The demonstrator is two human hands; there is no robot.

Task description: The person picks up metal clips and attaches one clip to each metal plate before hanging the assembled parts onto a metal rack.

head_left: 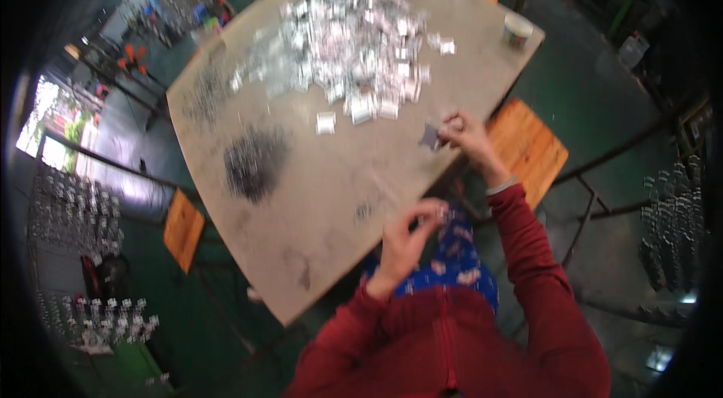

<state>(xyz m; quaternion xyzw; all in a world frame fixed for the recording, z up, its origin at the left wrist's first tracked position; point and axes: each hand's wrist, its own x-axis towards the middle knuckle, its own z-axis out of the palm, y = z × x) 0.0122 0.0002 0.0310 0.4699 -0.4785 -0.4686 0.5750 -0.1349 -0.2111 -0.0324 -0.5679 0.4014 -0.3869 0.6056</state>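
Note:
My right hand (pixel 471 140), over the table's near right edge, pinches a small flat grey metal piece (pixel 431 136) between thumb and fingertips. Lower down, my left hand (pixel 408 240) is at the near edge with thumb and forefinger closed in a pinch; whatever is between them is too small to make out. A large heap of shiny flat metal pieces (pixel 339 44) covers the far middle of the table (pixel 331 172). One single metal piece (pixel 325 123) lies apart in front of it. To the left sits a dark pile of tiny thin parts (pixel 254 163), and a few more small parts (pixel 364 211) lie nearer me.
A tub (pixel 517 31) stands at the far right corner of the table. Wooden stools are at the right (pixel 531 153) and left (pixel 183 231) sides. Racks hung with many small shiny pieces stand at left (pixel 79 213) and right (pixel 674 225).

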